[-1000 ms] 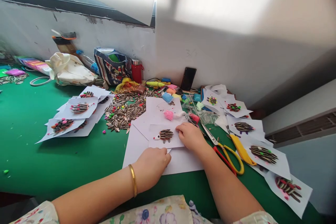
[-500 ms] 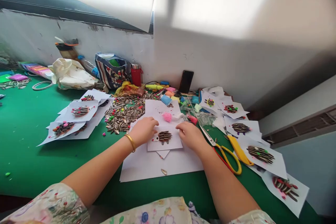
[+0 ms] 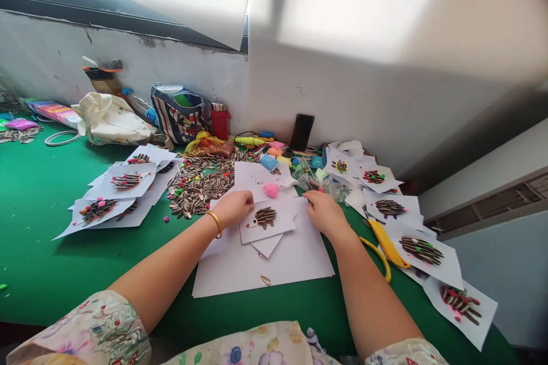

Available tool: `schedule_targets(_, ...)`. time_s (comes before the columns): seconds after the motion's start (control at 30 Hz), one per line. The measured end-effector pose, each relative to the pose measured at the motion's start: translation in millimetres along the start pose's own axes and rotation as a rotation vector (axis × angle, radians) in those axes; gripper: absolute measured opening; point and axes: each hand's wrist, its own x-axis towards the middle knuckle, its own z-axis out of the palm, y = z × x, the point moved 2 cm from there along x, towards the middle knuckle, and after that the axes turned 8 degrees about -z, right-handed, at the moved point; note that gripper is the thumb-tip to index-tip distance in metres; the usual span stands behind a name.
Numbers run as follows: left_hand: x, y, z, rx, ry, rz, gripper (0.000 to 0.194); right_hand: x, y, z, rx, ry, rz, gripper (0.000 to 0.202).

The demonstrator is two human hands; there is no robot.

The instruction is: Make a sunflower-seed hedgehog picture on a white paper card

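A small white card (image 3: pixel 280 227) with a hedgehog made of dark striped seeds (image 3: pixel 266 217) and a pale face lies over larger white sheets (image 3: pixel 222 279). My left hand (image 3: pixel 234 207) pinches the card's upper left corner. To the right of the card, my right hand (image 3: pixel 323 211) rests near the sheets' right edge, fingers bent; whether it holds anything is hidden. Another card (image 3: pixel 269 245) sticks out beneath the hedgehog card. A pink clay lump (image 3: pixel 270 190) sits just behind it, and a single seed (image 3: pixel 265 280) lies in front.
Seeds (image 3: pixel 201 182) are heaped at the left. Finished cards lie in a left stack (image 3: pixel 148 205) and a right row (image 3: pixel 454 262). Yellow-handled scissors (image 3: pixel 382 259) are partly under my right arm. A phone (image 3: pixel 302 132), red bottle (image 3: pixel 220 122) and bags (image 3: pixel 115 120) stand by the wall.
My right hand has moved right, away from the hedgehog card, and now covers more of the scissors. The card has tilted slightly, with my left hand still at its corner.
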Motion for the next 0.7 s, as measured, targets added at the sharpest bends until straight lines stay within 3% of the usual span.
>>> schedule_targets(0.13,-1.9,-9.2,-2.7,-0.024,0.09,-0.089,0.013,-5.7,12.4,-19.7,-0.075,-0.015,0.154,0.032)
schedule_targets(0.23,-4.6,-12.9,-3.7,-0.038,0.14,-0.135,0.014,-9.8,19.2,-27.6,-0.129,-0.174,0.244,0.024)
schedule_targets(0.37,-8.6,-12.0,-3.1,-0.044,0.163,-0.156,0.013,-11.1,17.5,-22.3,-0.174,-0.345,0.247,0.017)
schedule_targets(0.57,-15.2,-14.0,-4.6,-0.043,0.156,-0.144,0.029,-7.0,8.0,-9.1,-0.26,-0.312,0.235,0.018)
schedule_targets(0.7,-18.0,-17.8,-5.7,-0.043,0.091,-0.123,0.026,-5.8,7.9,-8.1,-0.284,-0.285,0.241,0.02)
